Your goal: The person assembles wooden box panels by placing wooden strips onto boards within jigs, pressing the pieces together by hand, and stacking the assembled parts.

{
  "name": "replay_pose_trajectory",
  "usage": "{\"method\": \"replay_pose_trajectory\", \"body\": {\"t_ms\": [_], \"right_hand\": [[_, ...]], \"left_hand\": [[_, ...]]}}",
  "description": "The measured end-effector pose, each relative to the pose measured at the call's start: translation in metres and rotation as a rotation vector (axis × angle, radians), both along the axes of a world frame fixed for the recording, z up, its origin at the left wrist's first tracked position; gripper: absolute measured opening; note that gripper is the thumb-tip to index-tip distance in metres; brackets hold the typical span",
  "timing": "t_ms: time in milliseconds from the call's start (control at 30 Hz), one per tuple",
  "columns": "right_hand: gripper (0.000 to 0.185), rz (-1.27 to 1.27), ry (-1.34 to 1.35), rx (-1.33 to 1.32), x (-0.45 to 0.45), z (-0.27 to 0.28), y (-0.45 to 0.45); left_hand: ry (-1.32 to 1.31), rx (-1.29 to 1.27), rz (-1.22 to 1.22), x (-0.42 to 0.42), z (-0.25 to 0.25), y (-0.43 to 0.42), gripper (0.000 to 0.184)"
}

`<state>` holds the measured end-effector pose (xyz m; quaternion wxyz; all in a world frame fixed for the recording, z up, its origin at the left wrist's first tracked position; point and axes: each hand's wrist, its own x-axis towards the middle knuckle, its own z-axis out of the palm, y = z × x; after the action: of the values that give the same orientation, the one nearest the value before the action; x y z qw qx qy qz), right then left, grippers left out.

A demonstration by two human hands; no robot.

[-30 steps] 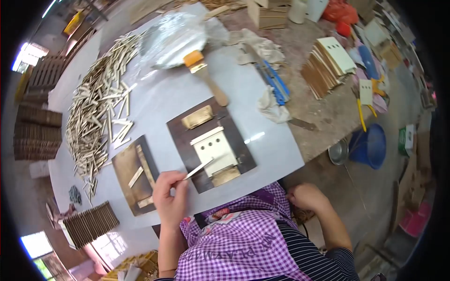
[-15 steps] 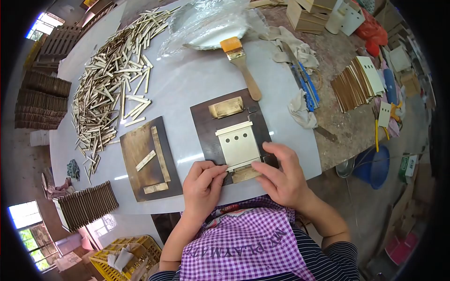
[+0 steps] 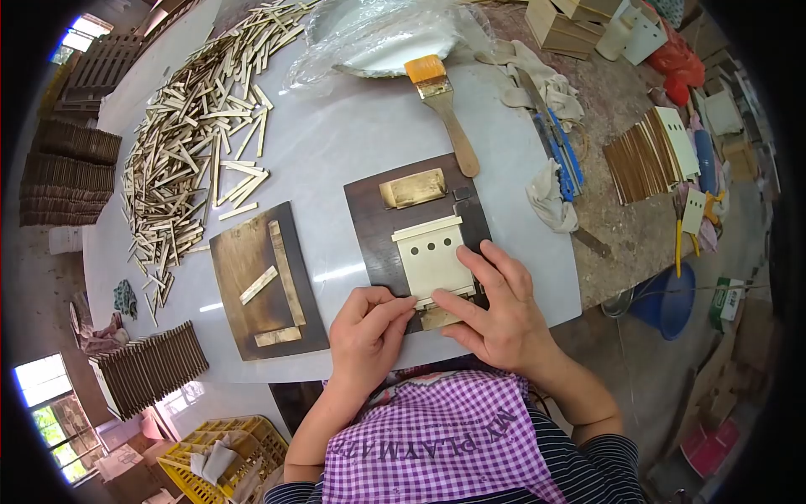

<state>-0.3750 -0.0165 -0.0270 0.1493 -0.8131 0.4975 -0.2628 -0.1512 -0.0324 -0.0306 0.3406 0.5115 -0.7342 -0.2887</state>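
A pale wooden panel with a row of three holes lies on a dark jig board. One thin wooden strip runs along its far edge, and another thin strip lies along its near edge. My left hand is closed in a pinch on the left end of the near strip. My right hand has its fingers apart, one fingertip on the near strip and others at the panel's right side. To the left is a second jig board with a short loose strip on it.
A large heap of wooden strips covers the table's left side. A glue brush lies beyond the jig, before a plastic-covered bowl. Blue-handled knives and stacked panels are on the right. Another stack sits at left.
My right hand has shifted its fingers inward, onto the panel's right side and farther left along the near strip. My left hand keeps its pinch at the strip's left end. The view has shifted slightly.
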Motion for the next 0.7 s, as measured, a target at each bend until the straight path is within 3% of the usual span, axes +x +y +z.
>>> {"method": "replay_pose_trajectory", "body": {"t_ms": [300,400,567,700], "right_hand": [[0.046,-0.004,0.013,0.017,0.000,0.002,-0.003],[0.043,-0.022,0.020,0.003,0.003,0.003,-0.003],[0.043,-0.036,0.014,-0.001,0.003,0.001,-0.002],[0.042,-0.047,0.023,-0.002,0.003,0.001,-0.001]], "left_hand": [[0.007,0.057,-0.053,0.008,0.010,0.001,0.027],[0.131,0.354,0.009,0.013,0.027,0.004,0.033],[0.066,0.354,-0.041,0.021,0.035,0.002,0.035],[0.229,0.532,0.002,0.022,0.030,0.005,0.034]]}}
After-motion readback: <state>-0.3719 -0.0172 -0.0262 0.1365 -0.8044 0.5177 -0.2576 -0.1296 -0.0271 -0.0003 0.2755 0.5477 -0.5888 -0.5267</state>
